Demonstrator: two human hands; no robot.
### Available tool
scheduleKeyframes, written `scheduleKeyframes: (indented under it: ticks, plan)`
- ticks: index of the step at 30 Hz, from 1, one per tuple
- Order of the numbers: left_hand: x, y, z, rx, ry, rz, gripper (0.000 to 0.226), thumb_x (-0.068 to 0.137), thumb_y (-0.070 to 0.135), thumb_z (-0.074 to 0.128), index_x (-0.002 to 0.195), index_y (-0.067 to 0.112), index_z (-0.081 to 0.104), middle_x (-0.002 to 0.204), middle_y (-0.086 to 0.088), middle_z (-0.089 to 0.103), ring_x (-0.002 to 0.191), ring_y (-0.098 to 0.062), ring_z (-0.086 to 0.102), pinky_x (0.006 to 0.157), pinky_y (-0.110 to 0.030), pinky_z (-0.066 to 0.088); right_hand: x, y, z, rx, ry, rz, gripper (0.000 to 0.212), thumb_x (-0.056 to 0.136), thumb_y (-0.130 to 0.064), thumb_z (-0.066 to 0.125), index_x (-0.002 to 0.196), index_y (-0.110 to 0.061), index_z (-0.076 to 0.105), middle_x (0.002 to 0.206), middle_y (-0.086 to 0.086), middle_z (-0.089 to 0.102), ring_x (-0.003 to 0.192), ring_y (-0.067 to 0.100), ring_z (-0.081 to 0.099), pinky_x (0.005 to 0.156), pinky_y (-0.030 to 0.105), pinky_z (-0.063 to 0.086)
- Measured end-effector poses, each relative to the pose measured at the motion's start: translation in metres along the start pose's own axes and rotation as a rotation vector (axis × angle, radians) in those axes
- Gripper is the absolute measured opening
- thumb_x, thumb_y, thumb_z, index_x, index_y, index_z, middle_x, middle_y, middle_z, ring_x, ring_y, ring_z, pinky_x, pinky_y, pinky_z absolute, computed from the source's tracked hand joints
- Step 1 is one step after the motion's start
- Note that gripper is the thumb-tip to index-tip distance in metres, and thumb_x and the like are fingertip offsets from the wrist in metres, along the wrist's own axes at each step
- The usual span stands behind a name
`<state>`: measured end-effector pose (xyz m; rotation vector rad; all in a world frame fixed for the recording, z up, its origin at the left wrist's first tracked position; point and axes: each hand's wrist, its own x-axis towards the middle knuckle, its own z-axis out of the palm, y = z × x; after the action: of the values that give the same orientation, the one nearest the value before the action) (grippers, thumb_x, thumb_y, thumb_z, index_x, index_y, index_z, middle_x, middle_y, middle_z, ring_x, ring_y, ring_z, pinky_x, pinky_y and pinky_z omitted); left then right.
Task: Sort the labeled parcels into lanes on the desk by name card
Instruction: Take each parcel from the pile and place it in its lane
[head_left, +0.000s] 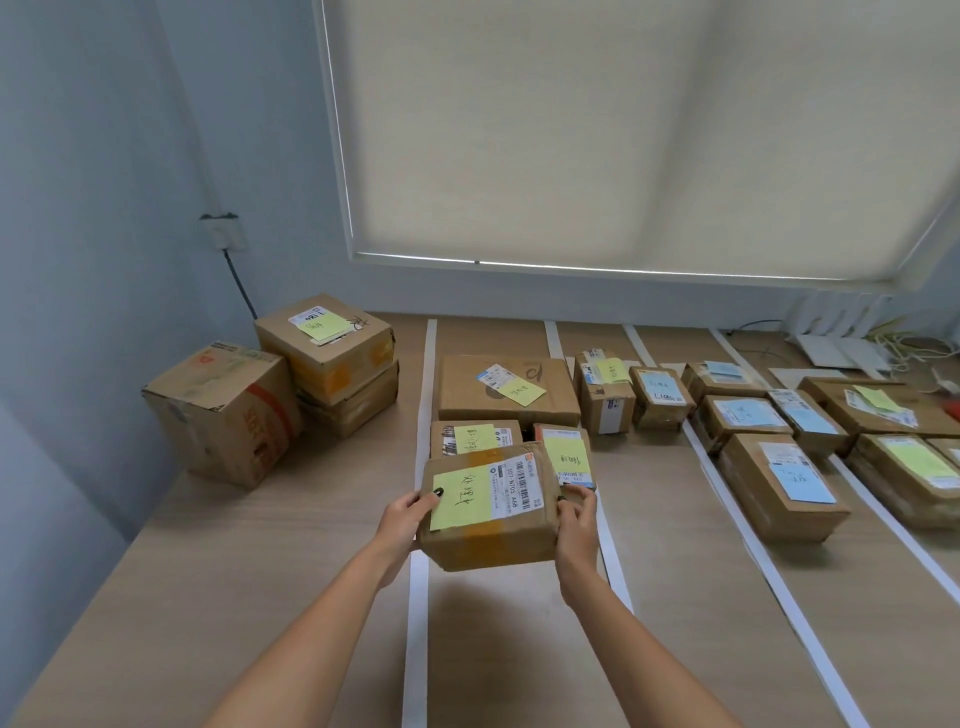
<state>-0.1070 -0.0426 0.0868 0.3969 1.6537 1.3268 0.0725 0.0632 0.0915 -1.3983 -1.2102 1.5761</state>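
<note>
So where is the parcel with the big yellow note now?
Low centre, the parcel is held between left hand and right hand, just in front of two small boxes.

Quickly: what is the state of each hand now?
Left hand: grips the left side of the parcel.
Right hand: grips its right side.

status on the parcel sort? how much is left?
Mostly done: the taped lanes already hold over a dozen labeled parcels, such as the flat box. In hand: the left hand and right hand grip a yellow-noted parcel above the leftmost lane. Left: apparently three unsorted boxes stacked outside the lanes.
</note>
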Motion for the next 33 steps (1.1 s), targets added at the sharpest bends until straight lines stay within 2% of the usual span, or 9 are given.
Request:
scheduleKeyframes:
  ticks: [2, 4, 8, 11, 16, 21, 26, 30, 33]
  plan:
    - [0.001, -0.002, 0.001, 0.007, 0.009, 0.011, 0.034, 0.096, 0.028, 0.049, 0.126, 0.012, 0.054, 0.109, -0.003, 0.067, 0.1, -0.02, 0.063, 0.076, -0.033, 0.054, 0.0, 0.0, 0.0, -0.04, 0.068, -0.06, 0.016, 0.1, -0.02, 0.04, 0.109, -0.025, 0.052, 0.12, 0.003, 0.055, 0.106, 0.019, 0.056, 0.087, 0.038, 0.053]
    - [0.003, -0.002, 0.003, 0.002, 0.012, 0.016, 0.037, 0.095, 0.027, 0.051, 0.128, 0.011, 0.053, 0.111, -0.004, 0.066, 0.1, -0.02, 0.062, 0.081, -0.035, 0.052, 0.0, 0.001, -0.002, -0.045, 0.091, -0.076, 0.017, 0.1, -0.023, 0.041, 0.108, -0.025, 0.056, 0.119, 0.002, 0.056, 0.108, 0.018, 0.055, 0.091, 0.039, 0.052]
    - [0.005, 0.005, 0.016, -0.042, 0.015, 0.051, 0.041, 0.094, 0.025, 0.054, 0.132, 0.012, 0.048, 0.113, -0.005, 0.064, 0.094, -0.015, 0.061, 0.067, -0.026, 0.051, 0.001, -0.005, -0.012, -0.028, 0.017, -0.048, 0.033, 0.1, -0.036, 0.034, 0.116, -0.02, 0.058, 0.112, 0.002, 0.062, 0.102, 0.016, 0.058, 0.077, 0.027, 0.05]
    - [0.007, 0.019, 0.031, -0.067, 0.014, 0.106, 0.042, 0.093, 0.022, 0.055, 0.134, 0.017, 0.047, 0.113, -0.004, 0.062, 0.09, -0.012, 0.062, 0.057, -0.022, 0.054, 0.009, -0.017, -0.027, 0.018, -0.051, -0.044, 0.035, 0.098, -0.04, 0.034, 0.113, -0.027, 0.062, 0.106, -0.002, 0.066, 0.096, 0.011, 0.06, 0.067, 0.022, 0.047]
    - [0.008, 0.043, 0.076, -0.142, -0.025, 0.134, 0.038, 0.09, 0.026, 0.06, 0.126, 0.034, 0.049, 0.112, -0.001, 0.062, 0.091, -0.015, 0.063, 0.054, -0.025, 0.053, 0.034, -0.03, -0.063, 0.04, -0.127, -0.102, 0.039, 0.097, -0.035, 0.044, 0.134, -0.023, 0.05, 0.124, 0.004, 0.059, 0.115, 0.022, 0.054, 0.093, 0.036, 0.047]
    - [0.018, 0.048, 0.141, -0.087, -0.062, 0.148, 0.049, 0.089, 0.026, 0.06, 0.133, 0.037, 0.043, 0.124, -0.003, 0.055, 0.098, -0.017, 0.057, 0.067, -0.031, 0.051, 0.067, -0.042, -0.113, 0.04, -0.015, -0.137, 0.047, 0.093, -0.037, 0.051, 0.136, -0.019, 0.046, 0.124, 0.001, 0.039, 0.113, 0.017, 0.047, 0.085, 0.029, 0.047]
    - [0.037, 0.043, 0.226, 0.023, -0.049, 0.183, 0.061, 0.09, 0.03, 0.059, 0.143, 0.033, 0.03, 0.143, 0.001, 0.04, 0.125, -0.023, 0.042, 0.099, -0.042, 0.036, 0.117, -0.051, -0.182, -0.023, -0.043, -0.149, 0.044, 0.094, -0.037, 0.05, 0.136, -0.024, 0.048, 0.128, 0.004, 0.052, 0.116, 0.018, 0.05, 0.091, 0.032, 0.047]
    - [0.048, 0.034, 0.289, 0.067, -0.023, 0.165, 0.06, 0.09, 0.029, 0.06, 0.141, 0.029, 0.027, 0.142, -0.003, 0.043, 0.115, -0.017, 0.044, 0.093, -0.032, 0.04, 0.154, -0.053, -0.233, -0.088, -0.104, -0.15, 0.046, 0.094, -0.036, 0.052, 0.138, -0.03, 0.041, 0.125, -0.003, 0.055, 0.106, 0.009, 0.052, 0.077, 0.017, 0.044]
    - [0.056, 0.025, 0.321, 0.103, -0.001, 0.143, 0.06, 0.091, 0.023, 0.059, 0.142, 0.025, 0.027, 0.141, -0.004, 0.046, 0.122, -0.02, 0.047, 0.098, -0.035, 0.042, 0.174, -0.049, -0.259, -0.153, -0.145, -0.12, 0.049, 0.094, -0.033, 0.052, 0.141, -0.033, 0.038, 0.127, -0.005, 0.053, 0.099, 0.003, 0.051, 0.075, 0.012, 0.041]
